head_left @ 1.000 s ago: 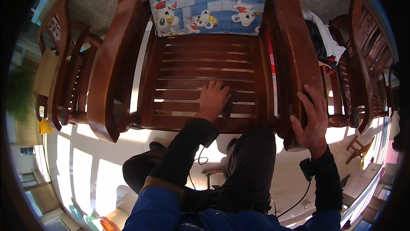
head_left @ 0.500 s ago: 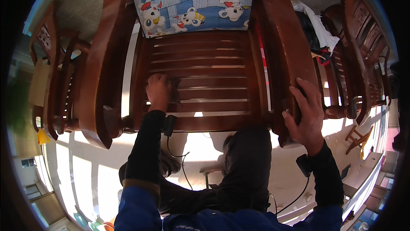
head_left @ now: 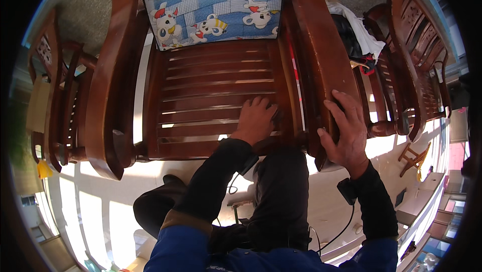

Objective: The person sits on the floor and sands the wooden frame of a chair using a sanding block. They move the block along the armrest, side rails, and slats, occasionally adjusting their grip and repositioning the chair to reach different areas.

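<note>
My left hand (head_left: pixel 255 120) presses down on the right part of a brown wooden chair's slatted seat (head_left: pixel 216 87), fingers bent over a dark cloth. The hand hides nearly all of that cloth; only a dark edge shows beside the fingers. My right hand (head_left: pixel 347 131) rests with fingers spread on the front of the right armrest (head_left: pixel 321 46), holding nothing. Against the chair back leans a blue and white checked cushion (head_left: pixel 213 3) printed with cartoon bears.
The left armrest (head_left: pixel 108 86) bounds the seat on its other side. Further wooden chairs stand left and right, one bearing a white cloth (head_left: pixel 364 33) and a black item. A small wooden stool (head_left: pixel 415 159) is on the floor at right. My knees are close to the seat's front edge.
My left hand has slid from the left side of the seat across to the right, with the cloth under it. My right hand stays on the armrest; the whole view has shifted slightly.
</note>
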A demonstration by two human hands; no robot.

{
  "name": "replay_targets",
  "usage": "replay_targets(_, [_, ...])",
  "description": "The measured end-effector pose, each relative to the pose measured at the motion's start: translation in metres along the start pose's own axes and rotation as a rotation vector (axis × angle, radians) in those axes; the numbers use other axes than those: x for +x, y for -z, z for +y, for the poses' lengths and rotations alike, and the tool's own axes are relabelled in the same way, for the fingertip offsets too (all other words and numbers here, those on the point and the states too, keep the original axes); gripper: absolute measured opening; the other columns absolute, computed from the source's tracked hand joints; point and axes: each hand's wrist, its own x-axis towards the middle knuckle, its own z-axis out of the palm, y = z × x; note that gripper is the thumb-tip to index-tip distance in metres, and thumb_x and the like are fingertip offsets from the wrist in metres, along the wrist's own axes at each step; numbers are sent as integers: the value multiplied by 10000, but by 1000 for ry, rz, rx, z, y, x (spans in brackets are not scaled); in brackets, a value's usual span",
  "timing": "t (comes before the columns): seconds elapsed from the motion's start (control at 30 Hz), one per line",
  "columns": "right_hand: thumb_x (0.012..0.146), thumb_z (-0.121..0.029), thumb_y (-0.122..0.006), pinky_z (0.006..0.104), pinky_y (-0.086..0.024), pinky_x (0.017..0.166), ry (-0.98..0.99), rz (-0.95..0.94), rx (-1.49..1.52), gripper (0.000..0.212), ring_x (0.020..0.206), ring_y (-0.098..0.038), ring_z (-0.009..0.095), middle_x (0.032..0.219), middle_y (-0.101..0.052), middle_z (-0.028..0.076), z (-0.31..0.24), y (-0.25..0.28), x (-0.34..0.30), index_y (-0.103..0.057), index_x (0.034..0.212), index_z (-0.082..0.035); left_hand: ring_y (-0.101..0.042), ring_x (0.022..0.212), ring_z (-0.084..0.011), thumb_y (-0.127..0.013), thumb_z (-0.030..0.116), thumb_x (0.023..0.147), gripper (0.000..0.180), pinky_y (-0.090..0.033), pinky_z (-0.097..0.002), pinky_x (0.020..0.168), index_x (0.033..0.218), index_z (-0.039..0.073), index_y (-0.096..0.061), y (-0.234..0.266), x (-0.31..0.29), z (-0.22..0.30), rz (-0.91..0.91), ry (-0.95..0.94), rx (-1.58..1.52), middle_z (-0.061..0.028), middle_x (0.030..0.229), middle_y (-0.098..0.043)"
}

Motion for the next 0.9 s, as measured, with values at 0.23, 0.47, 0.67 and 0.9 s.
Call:
replay_targets(0.23, [773, -171, -828, 533, -452, 1169, -9, -10, -6, 644, 1415, -519, 448, 1532, -555, 203, 0, 0, 0, -668, 1379, -27, -616, 1211, -348, -757, 200, 928, 383, -533, -479, 987, 1308, 172, -715, 6, -10, -23, -10, 42, -46, -104, 1251, -646])
replay_targets(0.47, [768, -169, -826, 530, -452, 1169, -3, -15, -7, 630, 1409, -523, 444, 1527, -559, 202, 0, 3, 1, -670, 1362, -30, -608, 1273, -343, -764, 187, 923, 387, -568, -502, 957, 1306, 225, -729, -15, 47, -5, 185, 151, -56, -86, 1386, -625])
replay_targets(0.67, [780, -184, -820, 526, -452, 1170, -7, -21, -2, 635, 1412, -523, 441, 1531, -560, 199, 2, 2, 1, -669, 1378, -34, -608, 1305, -312, -777, 150, 859, 379, -574, -489, 959, 1219, 269, -785, -27, 58, -17, 66, 80, 112, -56, 1436, -630])
replay_targets(0.9, [783, -174, -823, 519, -457, 1169, -15, -37, -15, 633, 1416, -523, 438, 1535, -558, 198, 0, 4, 1, -668, 1381, -35, -615, 1284, -314, -753, 128, 864, 364, -569, -496, 978, 1201, 262, -788, 3, 31, -74, 2, 166, 193, -55, 1392, -652])
